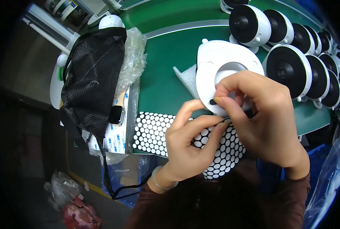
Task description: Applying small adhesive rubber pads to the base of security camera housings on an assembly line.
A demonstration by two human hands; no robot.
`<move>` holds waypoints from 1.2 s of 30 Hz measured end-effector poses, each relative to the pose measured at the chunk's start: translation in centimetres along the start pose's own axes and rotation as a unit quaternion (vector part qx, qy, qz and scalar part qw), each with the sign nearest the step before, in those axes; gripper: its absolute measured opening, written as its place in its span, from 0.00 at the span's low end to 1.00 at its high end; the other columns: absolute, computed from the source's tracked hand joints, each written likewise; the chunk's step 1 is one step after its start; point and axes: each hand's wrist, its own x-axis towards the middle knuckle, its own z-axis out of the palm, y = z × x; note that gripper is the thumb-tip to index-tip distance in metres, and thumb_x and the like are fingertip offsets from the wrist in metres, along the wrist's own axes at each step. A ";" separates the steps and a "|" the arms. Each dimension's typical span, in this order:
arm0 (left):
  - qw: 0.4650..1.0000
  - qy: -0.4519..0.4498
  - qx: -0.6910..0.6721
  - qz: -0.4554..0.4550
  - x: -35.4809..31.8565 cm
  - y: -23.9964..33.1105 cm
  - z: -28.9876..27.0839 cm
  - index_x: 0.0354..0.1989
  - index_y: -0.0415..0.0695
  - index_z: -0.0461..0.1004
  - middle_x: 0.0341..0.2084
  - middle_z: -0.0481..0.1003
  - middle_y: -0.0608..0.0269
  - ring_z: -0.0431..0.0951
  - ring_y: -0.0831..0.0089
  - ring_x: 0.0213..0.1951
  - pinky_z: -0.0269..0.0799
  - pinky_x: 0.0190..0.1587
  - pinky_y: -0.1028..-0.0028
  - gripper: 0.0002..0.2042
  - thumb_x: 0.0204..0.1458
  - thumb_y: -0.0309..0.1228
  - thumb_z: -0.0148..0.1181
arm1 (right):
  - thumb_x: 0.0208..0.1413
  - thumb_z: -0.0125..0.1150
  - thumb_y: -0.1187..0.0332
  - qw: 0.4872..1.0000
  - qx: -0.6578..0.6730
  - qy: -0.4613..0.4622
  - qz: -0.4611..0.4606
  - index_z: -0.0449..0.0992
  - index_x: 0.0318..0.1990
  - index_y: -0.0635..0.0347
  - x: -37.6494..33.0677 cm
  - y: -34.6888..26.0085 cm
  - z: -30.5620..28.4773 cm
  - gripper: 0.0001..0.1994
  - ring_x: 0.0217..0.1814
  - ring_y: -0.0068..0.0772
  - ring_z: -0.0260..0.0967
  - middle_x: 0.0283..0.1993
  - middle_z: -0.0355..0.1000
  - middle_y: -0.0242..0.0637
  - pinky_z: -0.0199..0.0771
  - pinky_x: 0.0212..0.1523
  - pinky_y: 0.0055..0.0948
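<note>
Both hands meet over the near edge of a green mat (166, 72). Right hand (263, 122) pinches a small dark pad (212, 101) between thumb and forefinger, pressing it against the lower rim of a white base (223, 63), a flat rounded plastic shell with a round hole in its middle. Left hand (189, 143) curls beneath, its forefinger raised to the shell's rim beside the pad, its other fingers folded over a black sheet (154, 131) covered in rows of white dots. It grips nothing that can be seen apart from resting on that sheet; a pale bangle (160, 182) sits on its wrist.

The shell lies on the mat just past the sheet, with a scrap of white foam (186, 78) touching its left side. The sheet hangs partly off the mat's near edge toward the person.

Behind and to the right of the shell stand rows of round white cameras (288, 68) with black faces, packed side by side toward the far right corner.

Left of the mat lies a black mesh bag (92, 76), with crumpled clear plastic (133, 57) against its right side. A smartwatch (116, 114) rests at the bag's lower edge on a stack of white packets (116, 139). A blue bin (322, 152) shows at the lower right.
</note>
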 end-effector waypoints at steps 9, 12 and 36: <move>1.000 0.010 0.005 0.010 0.0 -0.3 0.1 0.28 0.38 0.75 0.34 0.71 0.56 0.76 0.70 0.28 0.69 0.29 0.80 0.07 0.37 0.18 0.60 | 0.39 0.58 0.81 1.000 0.004 0.006 0.024 0.72 0.25 0.64 0.0 -0.6 0.4 0.04 0.20 0.17 0.61 0.21 0.68 0.31 0.58 0.20 0.15; 1.000 0.003 -0.009 -0.011 -0.1 -0.2 0.2 0.27 0.38 0.74 0.34 0.71 0.56 0.77 0.71 0.25 0.69 0.26 0.80 0.07 0.37 0.18 0.60 | 0.39 0.59 0.81 1.000 -0.003 0.010 0.027 0.71 0.24 0.64 0.1 -0.9 0.3 0.04 0.20 0.17 0.61 0.20 0.67 0.30 0.58 0.20 0.15; 0.995 -0.093 0.023 -0.026 0.8 2.6 -1.8 0.24 0.35 0.73 0.17 0.72 0.57 0.73 0.72 0.19 0.65 0.21 0.81 0.05 0.36 0.16 0.58 | 0.32 0.64 0.78 0.996 0.018 0.012 -0.083 0.76 0.28 0.59 -3.8 0.4 -2.8 0.10 0.28 0.31 0.66 0.28 0.69 0.35 0.65 0.27 0.24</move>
